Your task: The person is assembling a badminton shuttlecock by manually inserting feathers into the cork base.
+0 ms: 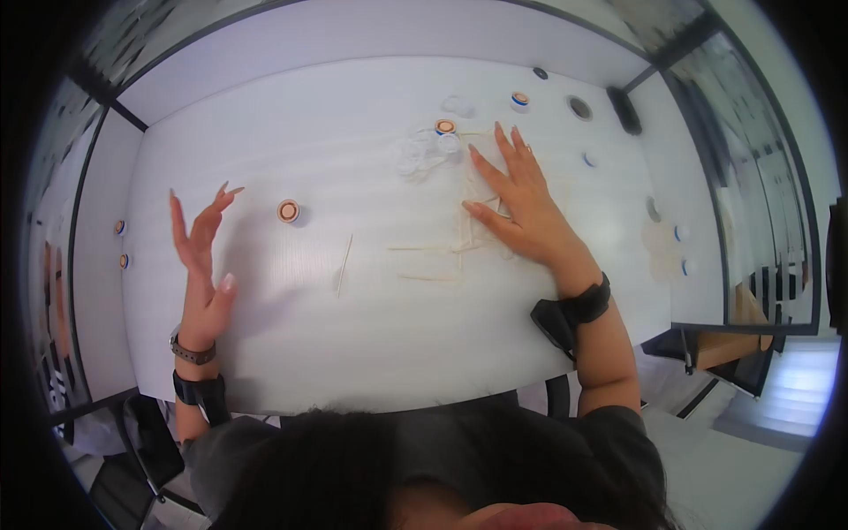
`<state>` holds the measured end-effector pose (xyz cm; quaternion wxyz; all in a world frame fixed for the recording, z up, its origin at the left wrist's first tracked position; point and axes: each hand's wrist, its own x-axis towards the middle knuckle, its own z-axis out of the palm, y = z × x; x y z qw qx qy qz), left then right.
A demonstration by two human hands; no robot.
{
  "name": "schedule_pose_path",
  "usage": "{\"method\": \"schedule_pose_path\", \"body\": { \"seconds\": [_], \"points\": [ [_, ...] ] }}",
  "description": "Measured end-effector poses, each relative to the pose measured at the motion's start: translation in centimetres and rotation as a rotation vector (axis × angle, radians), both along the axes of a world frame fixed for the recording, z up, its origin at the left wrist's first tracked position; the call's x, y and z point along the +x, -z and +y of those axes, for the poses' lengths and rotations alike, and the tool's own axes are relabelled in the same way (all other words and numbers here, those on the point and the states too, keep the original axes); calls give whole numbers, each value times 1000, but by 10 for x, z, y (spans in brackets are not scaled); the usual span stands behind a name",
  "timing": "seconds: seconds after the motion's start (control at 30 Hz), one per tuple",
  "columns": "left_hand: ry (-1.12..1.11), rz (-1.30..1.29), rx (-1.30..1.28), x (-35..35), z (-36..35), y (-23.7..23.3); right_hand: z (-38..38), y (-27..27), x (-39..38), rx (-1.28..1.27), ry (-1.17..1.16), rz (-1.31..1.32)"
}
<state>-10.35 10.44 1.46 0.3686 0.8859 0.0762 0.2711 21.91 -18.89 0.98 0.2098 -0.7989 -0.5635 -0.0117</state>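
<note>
My left hand is raised above the left part of the white table, fingers apart and nothing in them. Nearest to it, on its right, stands a small round tub with an orange-brown top. My right hand is spread over an arrangement of thin pale sticks and partly hides it. Left of that lie a lone thin stick and a stick pointing sideways. Beyond the fingertips is a clump of whitish, see-through material, with a second tub beside it.
A third tub stands near the back, with a dark-centred round thing to its right. Small white-and-blue items lie at the right, and two small tubs at the far left edge. Low partition walls enclose the table.
</note>
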Motion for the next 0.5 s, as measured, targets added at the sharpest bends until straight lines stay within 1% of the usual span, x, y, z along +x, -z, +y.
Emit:
{"method": "schedule_pose_path", "body": {
  "seconds": [0.07,0.17,0.27,0.37,0.43,0.5],
  "points": [
    [-54,-89,27,-2,1,1,6,4,3,0,38,17],
    [-149,-192,66,-3,0,-5,12,5,7,7,31,36],
    [-237,-253,56,-5,-3,-12,18,6,9,28,-36,-31],
    [-266,-191,22,-15,0,-7,23,9,7,2,-57,-50],
    [-284,-243,-6,-11,-1,-7,23,9,7,-43,-47,-86],
    [-312,-246,-22,-16,6,-1,23,11,8,-5,-28,-111]
  ]
}}
